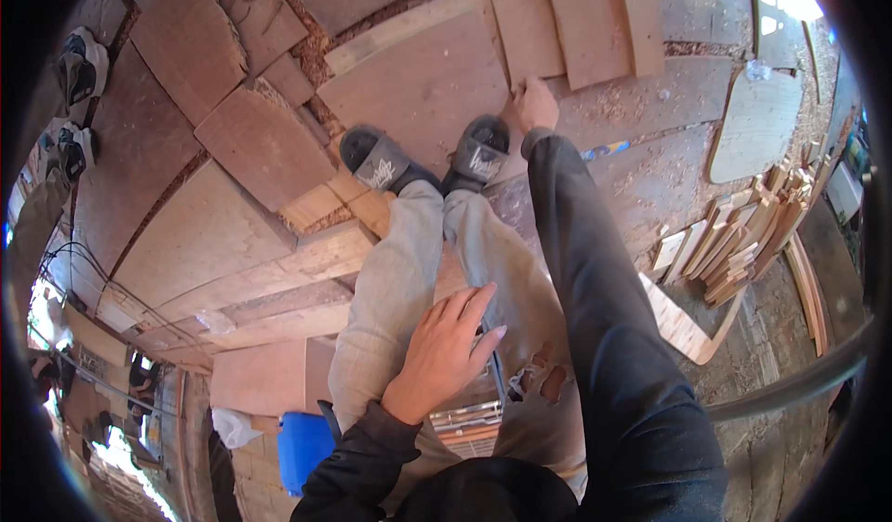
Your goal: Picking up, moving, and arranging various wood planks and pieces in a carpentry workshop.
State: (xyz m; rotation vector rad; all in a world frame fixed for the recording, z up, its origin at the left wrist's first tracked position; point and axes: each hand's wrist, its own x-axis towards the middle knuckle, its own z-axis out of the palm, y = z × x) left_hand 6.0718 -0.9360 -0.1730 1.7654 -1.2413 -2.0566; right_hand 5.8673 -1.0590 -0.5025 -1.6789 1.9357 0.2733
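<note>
My right arm stretches forward, and my right hand (536, 105) is closed at the near edge of a thin wooden board (523, 25), ahead of my right foot. Its fingertips are partly hidden where they meet that edge. Beside it, another curved board (578, 20) overlaps on the right. A wide flat panel (418, 90) lies to the left of the hand. Over my lap, next to my left knee, my left hand (444, 350) has its fingers stretched out and holds nothing. My two dark slide sandals (379, 159) rest on the boards.
Flat wooden sheets cover the ground, with wood chips in the gaps. A pile of wooden strips (743, 238) lies at right, near a pale panel (757, 122). A blue plastic container (305, 449) stands at lower left. Another person's shoes (82, 66) show at far left.
</note>
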